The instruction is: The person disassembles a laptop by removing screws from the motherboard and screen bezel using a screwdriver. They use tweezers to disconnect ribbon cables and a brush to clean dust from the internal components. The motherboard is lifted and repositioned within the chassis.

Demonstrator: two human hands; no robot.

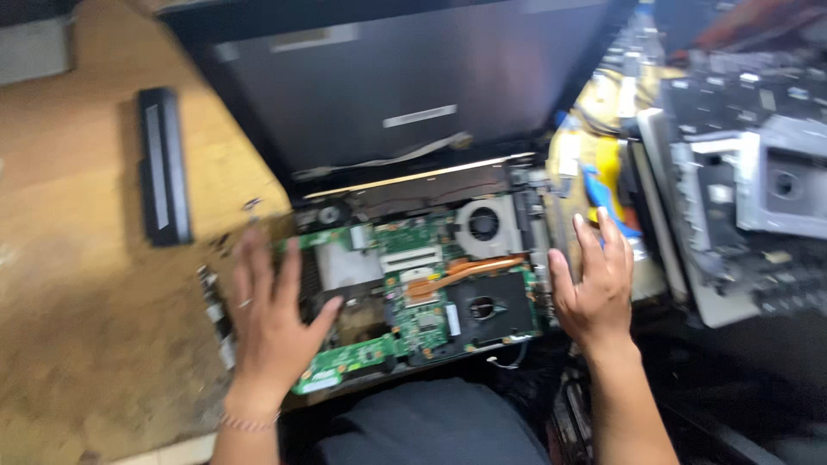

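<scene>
Wooden counter (95,310) carries an opened laptop's green circuit board (413,293); left hand (271,314) and right hand (594,288) flank it, each grip open, fingers spread.

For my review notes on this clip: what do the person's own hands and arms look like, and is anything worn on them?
Both forearms are bare, with no sleeves or gloves in view. The left hand has a thin ring on one finger and a slim beaded bracelet at the wrist. The right hand shows no ring, watch or band. The picture is motion-blurred, so finer detail is unclear.
</scene>
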